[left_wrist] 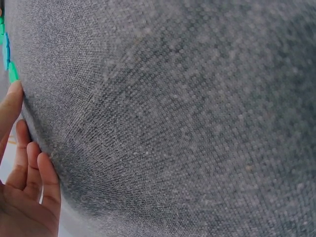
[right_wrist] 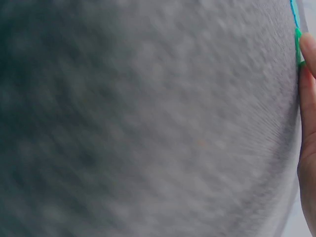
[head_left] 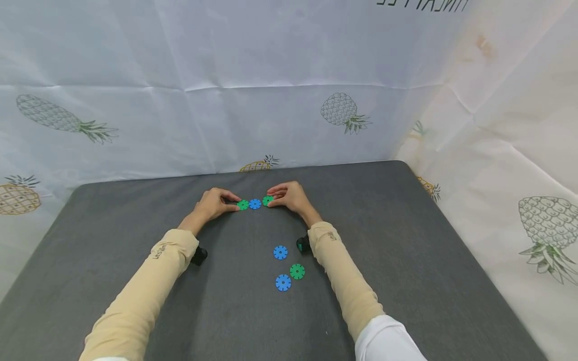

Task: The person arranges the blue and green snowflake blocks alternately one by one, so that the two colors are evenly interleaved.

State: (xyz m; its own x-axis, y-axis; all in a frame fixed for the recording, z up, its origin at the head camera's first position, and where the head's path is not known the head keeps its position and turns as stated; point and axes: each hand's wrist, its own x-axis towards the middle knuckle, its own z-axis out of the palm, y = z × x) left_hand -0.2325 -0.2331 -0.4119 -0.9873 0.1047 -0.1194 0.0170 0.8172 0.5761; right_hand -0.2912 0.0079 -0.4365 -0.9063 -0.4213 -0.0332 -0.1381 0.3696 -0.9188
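Near the back of the table, a green notched disc (head_left: 243,205), a blue notched disc (head_left: 255,204) and a second green notched disc (head_left: 267,201) form a short row, edges touching or interlocked. My left hand (head_left: 212,203) pinches the left green disc at its outer edge with thumb and index finger. At the other end, my right hand (head_left: 291,197) holds the right green disc between thumb and fingers, covering part of it. The left wrist view shows the thumb against the green disc (left_wrist: 13,72). In the right wrist view, fingertips meet the other green disc (right_wrist: 297,45).
Closer to me lie a blue disc (head_left: 280,252), a green disc (head_left: 297,271) and another blue disc (head_left: 283,283), apart from one another. A dark grey cloth covers the table (head_left: 384,240). Behind it hangs a white pineapple-print curtain (head_left: 189,120).
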